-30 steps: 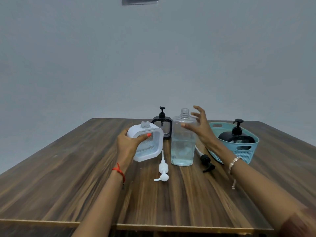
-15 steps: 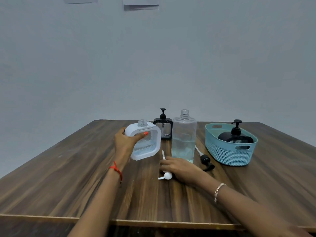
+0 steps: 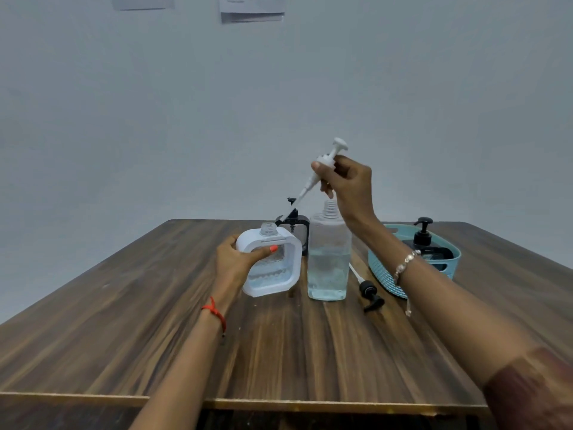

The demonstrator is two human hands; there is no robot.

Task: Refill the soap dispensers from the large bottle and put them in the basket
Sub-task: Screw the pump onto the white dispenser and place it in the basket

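1. Table (image 3: 279, 352): dark wood-grain top, carrying every item below.
2. Left hand (image 3: 235, 262): wrapped round the left side of the white dispenser (image 3: 276, 271), thumb across its front. The dispenser stands slightly tilted, its neck open, with a low band of liquid in the bottom.
3. Black pump (image 3: 369, 293): loose on the table, between the large bottle and the basket.
4. Large bottle (image 3: 328, 259): upright just right of the white dispenser, uncapped, roughly half full.
5. Basket (image 3: 455, 254): teal, right of the bottle. It holds one black dispenser (image 3: 423, 240) with its pump fitted; judged finished.
6. Black-framed dispenser (image 3: 296, 226): behind the white one, pump on, not yet in the basket.
7. Right hand (image 3: 347, 184): raised above the bottle, fingers pinching the white pump (image 3: 325, 162) at its collar. The tube slants down-left, its tip just above and right of the open neck, not inside.
8. Remaining, as judged: seat and tighten the pump, basket the white dispenser, then deal with the black-framed one.
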